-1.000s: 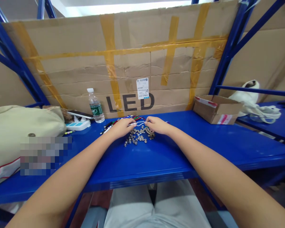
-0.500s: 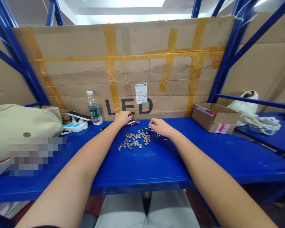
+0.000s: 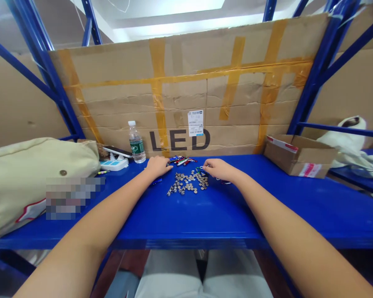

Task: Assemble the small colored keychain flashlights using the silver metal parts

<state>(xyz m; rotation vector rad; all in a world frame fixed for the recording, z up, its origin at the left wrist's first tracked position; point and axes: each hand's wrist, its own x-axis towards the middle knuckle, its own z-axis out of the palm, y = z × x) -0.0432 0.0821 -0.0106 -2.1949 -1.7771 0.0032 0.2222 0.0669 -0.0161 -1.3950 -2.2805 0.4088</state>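
Observation:
My left hand (image 3: 158, 166) rests low over the table, with thumb and forefinger a little apart and the other fingers curled out of sight. A blue object (image 3: 157, 181), too small to name, sticks out below its wrist. Just right of that hand lies a pile of red, blue and white pens (image 3: 182, 160). My right hand (image 3: 220, 169) pinches at a small carabiner (image 3: 200, 169) at the right edge of the metal pieces. More coloured clips lie partly hidden beneath this hand. Between both hands spread many small round metal discs (image 3: 191, 183), with shiny metal clasps (image 3: 173, 188) at their left.
A water bottle (image 3: 137, 145) stands at the back left, beside a white power strip (image 3: 114, 164) and a phone (image 3: 118, 151). A cream bag (image 3: 40, 169) fills the left side. An open cardboard box (image 3: 298, 155) stands at right. Taped cardboard (image 3: 180, 95) walls off the back.
My left hand has drawn back slightly from the pens, which show more fully now. The right hand stays by the carabiners. The whole view has shifted, so things appear farther right.

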